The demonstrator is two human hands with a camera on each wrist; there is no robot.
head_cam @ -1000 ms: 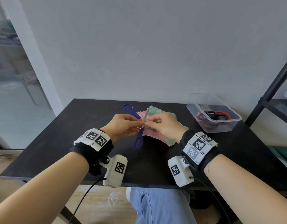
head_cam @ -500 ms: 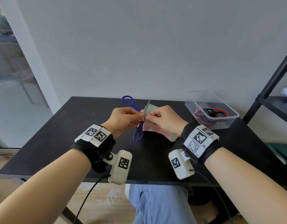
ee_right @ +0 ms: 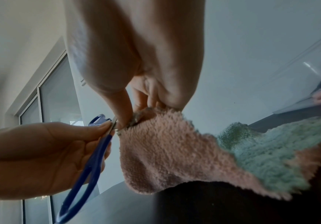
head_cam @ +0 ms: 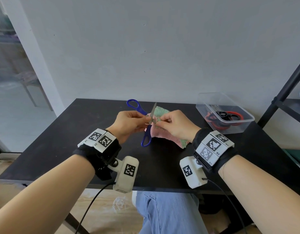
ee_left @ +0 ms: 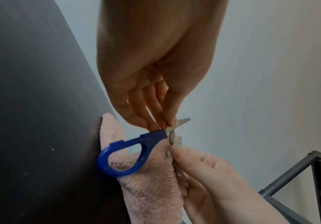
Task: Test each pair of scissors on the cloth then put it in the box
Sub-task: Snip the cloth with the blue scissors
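From the head view, your left hand [head_cam: 129, 124] pinches the blue scissors [head_cam: 146, 123] near the pivot rather than through the loops, with the blades spread wide and one blade pointing up; your right hand [head_cam: 175, 125] pinches a raised edge of the cloth [head_cam: 164, 135], the rest of which trails down onto the black surface [head_cam: 61, 141]. The clear box [head_cam: 230, 127] sits well apart to your right, and I count what look like three pairs already in it, two with red handles and one black, though the tangle makes that uncertain; one blue pair is in hand and there is one cloth. From the left wrist view, your fingertips [ee_left: 172, 121] close on the metal just above the blue handle [ee_left: 129, 151], and one blade meets the cloth edge by your right thumb. To test well, I would slip fingers into the loops, keep the cloth taut, and hold the right fingertips clear of the cutting line. From the right wrist view, your right thumb [ee_right: 121, 106] and fingers are clamped on the pink fold, touching the blade, which is a nick risk as the blades shut.
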